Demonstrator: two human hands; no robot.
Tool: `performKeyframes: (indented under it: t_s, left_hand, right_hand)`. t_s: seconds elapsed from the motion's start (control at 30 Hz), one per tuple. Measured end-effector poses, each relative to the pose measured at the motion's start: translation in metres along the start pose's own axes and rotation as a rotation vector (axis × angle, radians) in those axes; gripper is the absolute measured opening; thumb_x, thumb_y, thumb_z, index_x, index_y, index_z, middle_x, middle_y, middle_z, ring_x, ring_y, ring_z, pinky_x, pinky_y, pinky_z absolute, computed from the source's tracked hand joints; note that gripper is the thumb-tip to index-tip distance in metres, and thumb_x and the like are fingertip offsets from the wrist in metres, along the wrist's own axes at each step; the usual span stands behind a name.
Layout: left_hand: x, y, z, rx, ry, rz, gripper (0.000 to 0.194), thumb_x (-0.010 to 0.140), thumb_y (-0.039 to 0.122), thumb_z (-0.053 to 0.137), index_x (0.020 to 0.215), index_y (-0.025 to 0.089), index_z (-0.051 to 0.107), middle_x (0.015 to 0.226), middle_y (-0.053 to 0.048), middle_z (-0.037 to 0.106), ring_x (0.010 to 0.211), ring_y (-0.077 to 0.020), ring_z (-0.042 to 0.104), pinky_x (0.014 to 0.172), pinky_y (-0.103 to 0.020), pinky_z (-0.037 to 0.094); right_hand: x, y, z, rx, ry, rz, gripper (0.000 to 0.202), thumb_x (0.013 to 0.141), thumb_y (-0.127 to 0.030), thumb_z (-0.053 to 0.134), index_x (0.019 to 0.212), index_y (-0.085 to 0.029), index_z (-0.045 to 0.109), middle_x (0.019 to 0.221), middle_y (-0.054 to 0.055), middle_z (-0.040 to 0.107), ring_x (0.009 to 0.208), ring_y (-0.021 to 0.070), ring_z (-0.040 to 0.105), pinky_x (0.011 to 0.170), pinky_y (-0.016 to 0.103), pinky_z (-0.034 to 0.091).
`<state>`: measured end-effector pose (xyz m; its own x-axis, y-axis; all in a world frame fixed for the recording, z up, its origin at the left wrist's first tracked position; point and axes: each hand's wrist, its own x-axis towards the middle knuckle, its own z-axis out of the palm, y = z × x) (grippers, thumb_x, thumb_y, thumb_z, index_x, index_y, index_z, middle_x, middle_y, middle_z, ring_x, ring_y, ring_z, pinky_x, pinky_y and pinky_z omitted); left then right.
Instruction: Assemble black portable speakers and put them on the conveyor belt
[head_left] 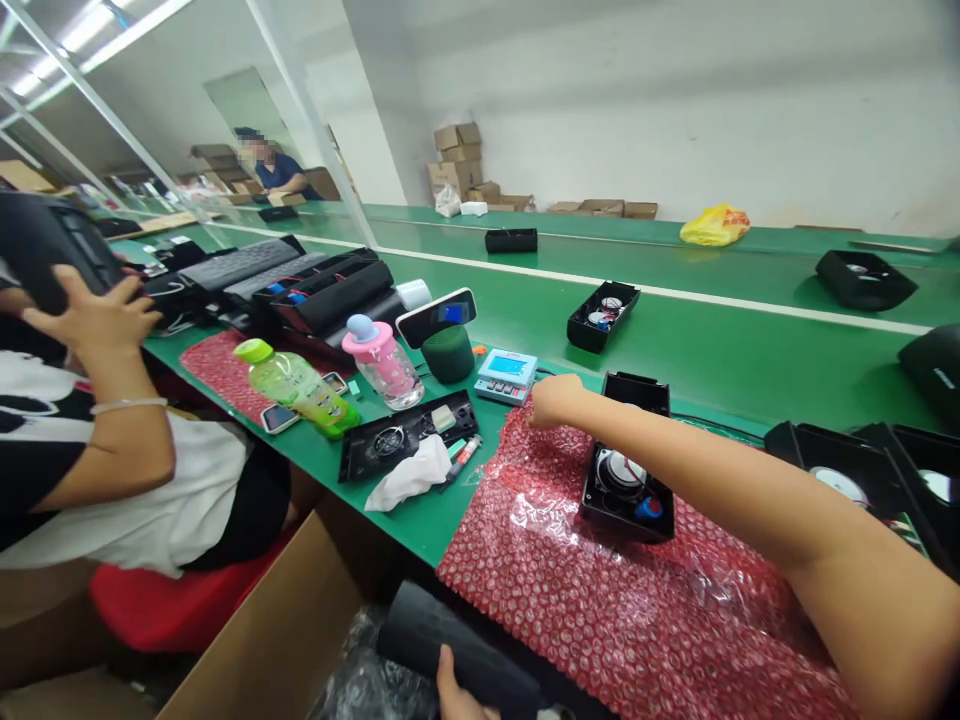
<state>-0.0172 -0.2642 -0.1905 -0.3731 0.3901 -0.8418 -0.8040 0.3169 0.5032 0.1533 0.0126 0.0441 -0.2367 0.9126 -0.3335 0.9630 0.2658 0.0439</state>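
At the bottom edge, my left hand [463, 695] is closed on a dark, rounded speaker housing [454, 640], its thumb lying over the near side; most of the fingers are hidden. My right hand [556, 400] reaches across the bench with curled fingers, beside the right edge of a small light-blue counter with a screen [508, 375]. Nothing shows in those fingers. Under my right forearm, an open black speaker shell [626, 490] lies on red bubble wrap [540, 560], with a round driver and red and blue wiring inside.
To the left stand a green bottle [300, 385], a pink-lidded bottle [386, 365], a propped phone [442, 318] and a black panel [367, 440] with a white cloth [412, 475]. A co-worker [97, 400] sits at left, holding a black housing. More shells [604, 315] lie on the green bench.
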Motion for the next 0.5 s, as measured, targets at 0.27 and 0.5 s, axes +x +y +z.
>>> performKeyframes:
  t_s: [0.27,0.5]
  left_hand:
    - [-0.014,-0.007,0.002,-0.155,-0.087,0.036,0.049,0.088,0.043,0.049,0.13,0.018,0.055,0.091,-0.006,0.074,0.075,-0.0195,0.069,0.093,-0.038,0.051]
    - [-0.023,-0.019,-0.009,-0.358,-0.22,0.162,0.042,0.083,0.049,0.056,0.103,0.014,0.068,0.092,-0.012,0.073,0.086,-0.0247,0.07,0.085,-0.036,0.055]
  right_hand:
    - [-0.113,-0.077,-0.03,0.147,0.089,-0.314,0.041,0.083,-0.043,0.061,0.109,-0.011,0.067,0.107,0.021,0.067,0.103,0.0339,0.064,0.083,0.046,0.05]
    - [-0.194,-0.125,0.043,0.325,0.019,-0.693,0.037,0.081,-0.035,0.064,0.104,-0.006,0.066,0.097,0.023,0.068,0.092,0.0397,0.066,0.077,0.049,0.052]
